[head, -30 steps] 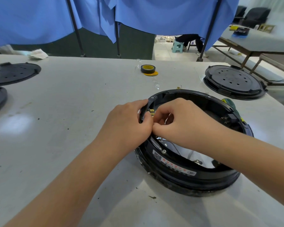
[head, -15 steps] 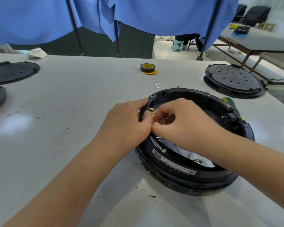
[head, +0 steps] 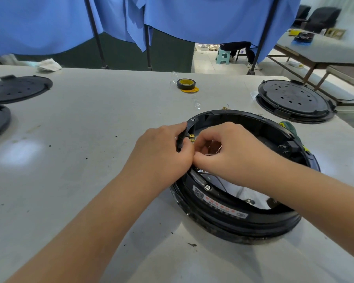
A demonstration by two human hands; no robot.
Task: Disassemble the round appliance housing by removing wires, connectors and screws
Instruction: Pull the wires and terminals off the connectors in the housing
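A workshop or small factory floor for taking appliances apart. Blue cloth curtains [head: 202,19] are hanging on dark poles behind a large grey worktable [head: 90,129]; black round covers [head: 294,99] are lying about it beside a roll of tape [head: 186,84], and a second worktable [head: 325,50] is standing beyond.

Pale grey worktop [head: 90,139], smooth, scuffed and speckled with dark crumbs. Near its right side, a round black housing [head: 233,219], open on top. Just behind that, a green-handled screwdriver [head: 287,127], partly hidden by the rim. Far right, a black perforated disc [head: 294,100]. At the left edge, two more black discs [head: 18,88], one behind the other. Toward the far middle, a roll of dark tape [head: 186,84] on a yellow ring. Far left corner, a crumpled white cloth [head: 48,64].
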